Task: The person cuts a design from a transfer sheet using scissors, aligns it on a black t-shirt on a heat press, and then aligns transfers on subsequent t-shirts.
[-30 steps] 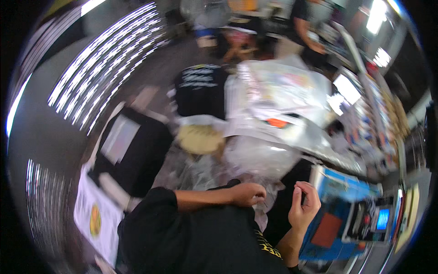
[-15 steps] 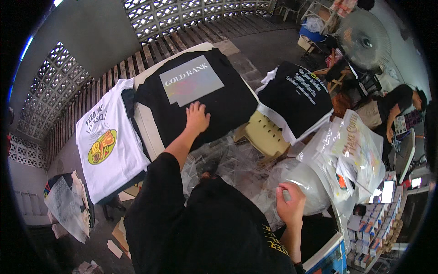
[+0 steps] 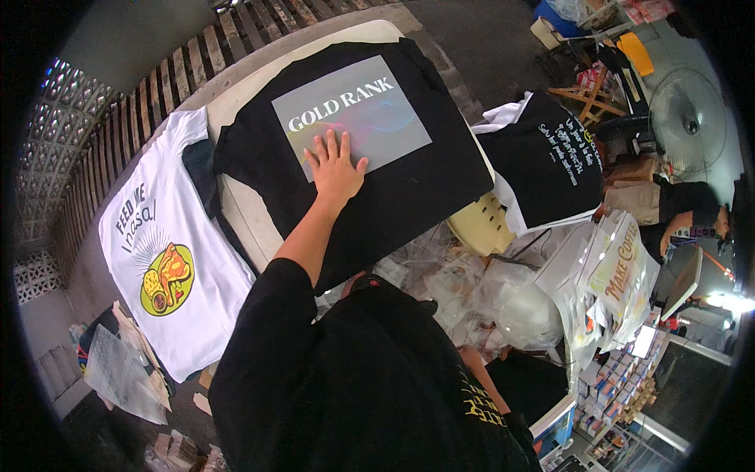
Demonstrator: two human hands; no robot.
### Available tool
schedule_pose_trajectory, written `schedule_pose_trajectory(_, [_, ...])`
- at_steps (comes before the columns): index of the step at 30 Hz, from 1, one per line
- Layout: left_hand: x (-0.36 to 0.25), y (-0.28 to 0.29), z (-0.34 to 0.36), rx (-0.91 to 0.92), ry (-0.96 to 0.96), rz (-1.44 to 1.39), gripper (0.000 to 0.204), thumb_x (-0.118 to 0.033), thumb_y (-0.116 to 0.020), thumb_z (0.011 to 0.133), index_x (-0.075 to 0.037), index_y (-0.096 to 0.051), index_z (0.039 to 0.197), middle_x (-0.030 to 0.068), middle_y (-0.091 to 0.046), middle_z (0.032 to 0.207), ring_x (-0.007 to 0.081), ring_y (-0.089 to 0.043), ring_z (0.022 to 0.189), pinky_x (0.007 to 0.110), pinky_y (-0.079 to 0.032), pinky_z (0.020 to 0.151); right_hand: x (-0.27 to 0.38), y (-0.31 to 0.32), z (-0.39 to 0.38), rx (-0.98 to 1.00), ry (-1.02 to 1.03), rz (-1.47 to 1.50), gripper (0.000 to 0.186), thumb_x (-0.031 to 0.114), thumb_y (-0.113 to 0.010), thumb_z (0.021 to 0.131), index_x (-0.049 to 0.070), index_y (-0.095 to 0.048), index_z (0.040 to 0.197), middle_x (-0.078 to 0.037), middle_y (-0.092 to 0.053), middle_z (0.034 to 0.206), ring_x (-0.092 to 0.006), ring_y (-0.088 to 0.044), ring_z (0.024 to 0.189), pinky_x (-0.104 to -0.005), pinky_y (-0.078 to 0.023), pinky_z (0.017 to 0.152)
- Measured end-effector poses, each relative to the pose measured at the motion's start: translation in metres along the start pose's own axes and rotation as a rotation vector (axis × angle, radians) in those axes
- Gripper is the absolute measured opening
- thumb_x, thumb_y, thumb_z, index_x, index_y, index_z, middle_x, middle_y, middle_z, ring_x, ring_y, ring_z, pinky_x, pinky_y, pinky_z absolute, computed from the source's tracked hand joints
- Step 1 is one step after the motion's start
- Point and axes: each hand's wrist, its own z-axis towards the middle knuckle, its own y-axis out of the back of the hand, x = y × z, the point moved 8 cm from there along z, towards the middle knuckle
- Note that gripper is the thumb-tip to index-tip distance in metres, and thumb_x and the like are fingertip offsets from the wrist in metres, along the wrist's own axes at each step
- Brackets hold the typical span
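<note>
Fingers spread, my left hand (image 3: pixel 338 169) lies flat over the lower edge of a grey rectangular sheet or print (image 3: pixel 397 134) with white lettering and coloured wavy lines. Beneath it a black T-shirt (image 3: pixel 417 189) is stretched over a long pale board (image 3: pixel 244 216). My right hand (image 3: pixel 470 360) is low by my side, near clear plastic film (image 3: pixel 519 311) and a dark cloth (image 3: pixel 535 385); its fingers are hidden. To the left, a white T-shirt (image 3: pixel 197 322) with a food picture drapes over another support.
A folded black shirt with white script (image 3: pixel 546 165) rests on a yellow plastic chair (image 3: pixel 481 224). Printed plastic bags (image 3: pixel 609 283) stand at right, before a person in dark clothing (image 3: pixel 688 212). Behind is a standing fan (image 3: pixel 688 118). Bubble wrap (image 3: pixel 126 374) sits at lower left.
My left hand has slid up from the black cloth onto the grey rectangle, its fingers spreading. My right hand has dropped back toward my body. The whole view has shifted and come closer.
</note>
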Motion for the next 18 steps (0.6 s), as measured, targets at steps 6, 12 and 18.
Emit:
schedule_pose_trajectory(6, [0.032, 0.005, 0.027, -0.085, 0.039, -0.008, 0.073, -0.055, -0.049, 0.095, -0.014, -0.033, 0.155, 0.0169, -0.023, 0.163, 0.0401, -0.015, 0.151, 0.061, -0.007, 0.120, 0.010, 0.013, 0.021, -0.067, 0.116, 0.026, 0.037, 0.037, -0.059, 0.091, 0.007, -0.072, 0.108, -0.020, -0.072, 0.100, -0.0383, -0.069, 0.091, -0.0467, -0.053, 0.085])
schedule_pose_trajectory(12, [0.047, 0.000, 0.005, -0.059, 0.077, 0.055, 0.073, -0.056, -0.048, 0.096, -0.017, -0.033, 0.155, 0.0180, -0.023, 0.163, 0.0413, -0.015, 0.151, 0.059, -0.006, 0.121, 0.125, 0.074, 0.028, -0.287, 0.235, 0.499, 0.034, 0.029, -0.067, 0.091, 0.002, -0.068, 0.111, -0.016, -0.073, 0.096, -0.0290, -0.071, 0.090, -0.0387, -0.055, 0.083])
schedule_pose_trajectory(18, [0.141, 0.056, 0.028, -0.293, 0.237, 0.019, 0.062, -0.042, -0.060, 0.093, -0.008, -0.046, 0.143, 0.0181, -0.040, 0.152, 0.0387, -0.031, 0.144, 0.060, -0.022, 0.115, 0.151, 0.083, 0.002, -0.284, 0.257, 0.487, 0.033, 0.029, -0.068, 0.090, 0.002, -0.070, 0.108, -0.014, -0.073, 0.093, -0.0253, -0.070, 0.089, -0.0363, -0.054, 0.081])
